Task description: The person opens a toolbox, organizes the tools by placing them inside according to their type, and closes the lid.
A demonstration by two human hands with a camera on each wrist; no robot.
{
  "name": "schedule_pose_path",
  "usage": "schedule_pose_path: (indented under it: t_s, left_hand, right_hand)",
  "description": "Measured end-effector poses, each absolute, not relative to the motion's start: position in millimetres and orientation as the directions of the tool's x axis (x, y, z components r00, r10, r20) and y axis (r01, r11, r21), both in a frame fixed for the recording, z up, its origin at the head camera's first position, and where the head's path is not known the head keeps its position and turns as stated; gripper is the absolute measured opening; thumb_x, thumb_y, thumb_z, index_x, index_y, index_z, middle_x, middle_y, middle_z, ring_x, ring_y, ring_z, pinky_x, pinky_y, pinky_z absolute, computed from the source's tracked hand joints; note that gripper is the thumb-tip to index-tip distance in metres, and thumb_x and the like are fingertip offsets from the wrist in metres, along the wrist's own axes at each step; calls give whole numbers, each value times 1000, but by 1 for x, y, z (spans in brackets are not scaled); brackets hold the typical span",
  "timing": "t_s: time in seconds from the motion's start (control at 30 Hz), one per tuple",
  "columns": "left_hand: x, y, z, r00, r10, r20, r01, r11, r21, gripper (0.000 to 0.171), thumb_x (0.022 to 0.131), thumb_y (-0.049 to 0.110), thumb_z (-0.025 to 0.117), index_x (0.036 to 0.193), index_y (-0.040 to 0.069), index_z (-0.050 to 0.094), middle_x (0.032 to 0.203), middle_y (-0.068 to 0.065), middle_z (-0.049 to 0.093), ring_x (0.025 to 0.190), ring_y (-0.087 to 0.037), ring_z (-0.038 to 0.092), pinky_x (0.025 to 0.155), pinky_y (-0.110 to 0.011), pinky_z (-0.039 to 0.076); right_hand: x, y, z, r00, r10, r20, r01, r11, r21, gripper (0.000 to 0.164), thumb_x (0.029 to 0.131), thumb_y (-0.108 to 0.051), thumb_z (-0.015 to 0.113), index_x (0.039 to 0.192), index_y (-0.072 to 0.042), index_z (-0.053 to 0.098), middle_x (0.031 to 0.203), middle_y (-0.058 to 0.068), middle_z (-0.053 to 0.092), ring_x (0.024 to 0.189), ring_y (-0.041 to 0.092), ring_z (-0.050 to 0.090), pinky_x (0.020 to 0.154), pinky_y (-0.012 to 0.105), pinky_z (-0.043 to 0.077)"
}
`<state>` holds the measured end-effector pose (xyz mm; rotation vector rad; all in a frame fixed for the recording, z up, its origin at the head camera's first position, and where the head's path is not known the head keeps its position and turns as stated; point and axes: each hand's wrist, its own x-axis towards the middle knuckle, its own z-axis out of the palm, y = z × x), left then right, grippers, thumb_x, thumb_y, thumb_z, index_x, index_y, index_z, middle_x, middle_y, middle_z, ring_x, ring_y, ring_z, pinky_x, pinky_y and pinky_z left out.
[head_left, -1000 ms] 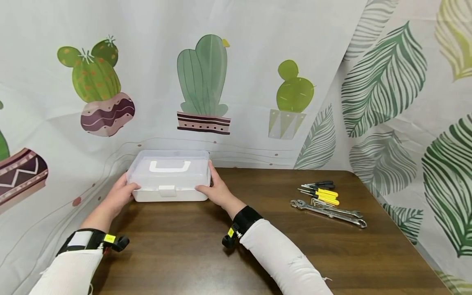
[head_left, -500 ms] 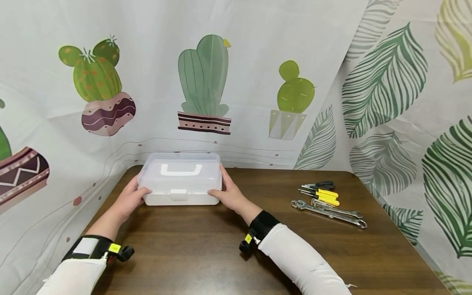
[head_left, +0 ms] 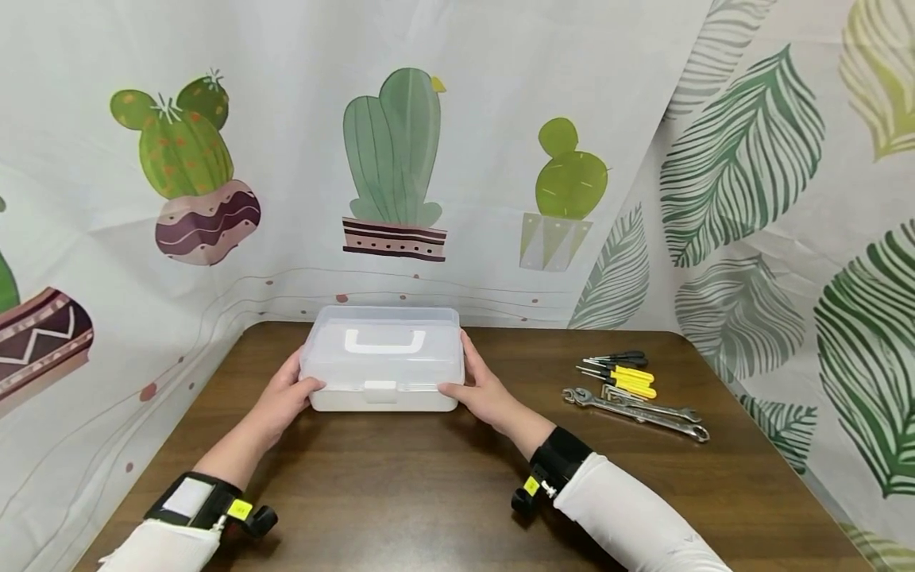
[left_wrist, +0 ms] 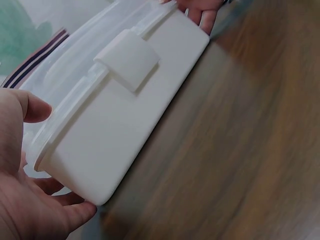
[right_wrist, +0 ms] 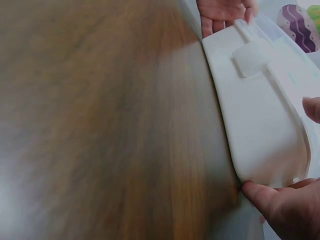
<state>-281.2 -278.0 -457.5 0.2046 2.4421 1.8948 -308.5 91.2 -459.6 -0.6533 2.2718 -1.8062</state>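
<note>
A white plastic storage box (head_left: 381,401) with a clear lid (head_left: 382,367) sits toward the back of the table, left of centre. Its lid is closed, and a white carry handle (head_left: 384,348) lies on top. At the middle of the front is a white latch (head_left: 380,392). My left hand (head_left: 280,401) grips the box's left end, thumb by the lid edge and fingers under the lower corner in the left wrist view. The right hand (head_left: 489,397) holds the opposite end, with a fingertip at the bottom corner (right_wrist: 247,186) in the right wrist view.
On the right of the brown table (head_left: 400,492) lie black-handled screwdrivers (head_left: 629,359), yellow-handled screwdrivers (head_left: 632,380) and metal wrenches (head_left: 636,411). Behind the table hangs a white curtain (head_left: 479,159) printed with cactuses; its lower edge is close behind the box.
Both hands have carried the box to the right and slightly toward me, away from the table's left back corner. The tools have stayed in place.
</note>
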Motion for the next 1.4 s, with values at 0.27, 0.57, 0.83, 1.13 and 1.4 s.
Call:
schedule_pose_path:
  t_s: [0.27, 0.57, 0.83, 1.13, 1.4]
  left_hand:
    - [-271, -251, -461, -987, 146, 66, 98, 224, 970, 78, 101, 8, 55, 166, 23, 17, 165, -12, 33, 121, -7, 52, 94, -27, 54]
    - [-263, -223, -460, -987, 153, 54, 91, 246, 965, 77, 98, 9, 59, 164, 24, 23, 151, -17, 44, 127, -29, 50, 93, -33, 54]
    - [-252, -203, -455, -985, 172, 8, 49, 235, 971, 80, 98, 10, 59, 165, 27, 19, 154, -14, 39, 136, -35, 45, 97, -33, 53]
    - [-249, -198, -456, -983, 183, 6, 43, 199, 979, 78, 98, 8, 57, 164, 28, 21, 153, -14, 41, 136, -35, 47, 97, -36, 55]
    - [-248, -197, -457, -971, 239, -11, 31, 171, 985, 78, 100, 8, 57, 165, 28, 20, 161, -14, 37, 138, -35, 45, 104, -44, 55]
  right_hand:
    - [-292, 120, -458, -916, -390, 92, -182, 200, -963, 102, 97, -16, 72, 166, -38, 0, 170, 8, 28, 146, 29, 46, 115, 46, 44]
    - [-276, 151, -457, -927, -372, 44, -127, 200, -972, 103, 96, -15, 73, 167, -32, 0, 163, 22, 38, 136, 37, 55, 109, 43, 50]
    - [-266, 171, -456, -935, -354, -30, -41, 192, -981, 101, 96, -19, 73, 165, -41, 4, 162, 23, 38, 138, 38, 52, 107, 42, 53]
    - [-260, 178, -452, -931, -364, -31, -47, 202, -978, 98, 96, -19, 72, 165, -42, 6, 159, 25, 41, 134, 36, 56, 107, 43, 53]
    - [-259, 189, -445, -928, -364, -84, 21, 174, -985, 106, 94, -13, 73, 166, -37, 0, 163, 27, 35, 139, 42, 50, 105, 55, 53]
